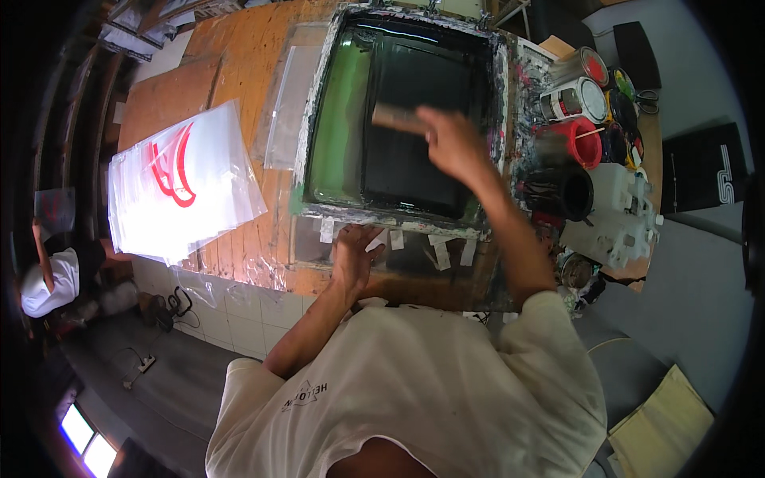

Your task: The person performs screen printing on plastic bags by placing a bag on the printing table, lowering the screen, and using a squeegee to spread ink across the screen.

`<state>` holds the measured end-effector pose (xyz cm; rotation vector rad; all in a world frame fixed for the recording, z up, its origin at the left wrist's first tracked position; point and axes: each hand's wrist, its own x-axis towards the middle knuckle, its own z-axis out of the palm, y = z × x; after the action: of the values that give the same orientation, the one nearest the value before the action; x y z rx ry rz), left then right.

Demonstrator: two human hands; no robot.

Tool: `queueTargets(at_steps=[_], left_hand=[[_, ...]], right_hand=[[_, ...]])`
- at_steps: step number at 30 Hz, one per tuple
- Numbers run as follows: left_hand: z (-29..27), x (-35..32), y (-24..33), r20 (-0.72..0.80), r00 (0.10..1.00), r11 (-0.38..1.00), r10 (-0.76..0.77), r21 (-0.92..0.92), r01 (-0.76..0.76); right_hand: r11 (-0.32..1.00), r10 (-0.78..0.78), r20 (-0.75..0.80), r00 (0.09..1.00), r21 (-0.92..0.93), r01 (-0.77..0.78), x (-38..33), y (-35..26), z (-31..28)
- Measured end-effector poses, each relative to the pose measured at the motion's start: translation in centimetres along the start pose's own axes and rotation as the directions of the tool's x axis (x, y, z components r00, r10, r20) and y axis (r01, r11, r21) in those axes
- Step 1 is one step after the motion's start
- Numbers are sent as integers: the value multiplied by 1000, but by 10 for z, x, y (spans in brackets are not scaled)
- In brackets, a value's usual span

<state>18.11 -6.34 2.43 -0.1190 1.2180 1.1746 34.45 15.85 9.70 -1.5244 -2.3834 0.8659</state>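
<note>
A screen-printing frame [315, 103] with paint-crusted edges lies on the wooden table in front of me. Its mesh is green at the left and covered with dark ink elsewhere. Over the mesh, my right hand [456, 143] is closed round a squeegee [390, 119], whose wooden end sticks out to the left; both are slightly blurred. My left hand [355, 251] rests at the frame's near edge, its fingers spread and its fingertips partly hidden there. Strips of pale tape [441, 253] hang along that edge.
Clear plastic sheets with a red print [187, 179] are piled at the left. Paint cans [575, 99], a red tub [586, 145], a dark pot [575, 193] and white plastic jugs [610, 215] crowd the right side. Another person [56, 283] is at far left.
</note>
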Motion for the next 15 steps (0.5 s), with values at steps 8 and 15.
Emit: queueTargets(at_steps=[8, 15], left_hand=[[26, -32, 44, 252, 966, 998, 66, -23, -63], [97, -69, 126, 468, 848, 969, 248, -107, -224]], right_hand=[[936, -176, -302, 937, -345, 65, -135, -68, 26], [858, -457, -492, 741, -463, 222, -75, -82, -71]])
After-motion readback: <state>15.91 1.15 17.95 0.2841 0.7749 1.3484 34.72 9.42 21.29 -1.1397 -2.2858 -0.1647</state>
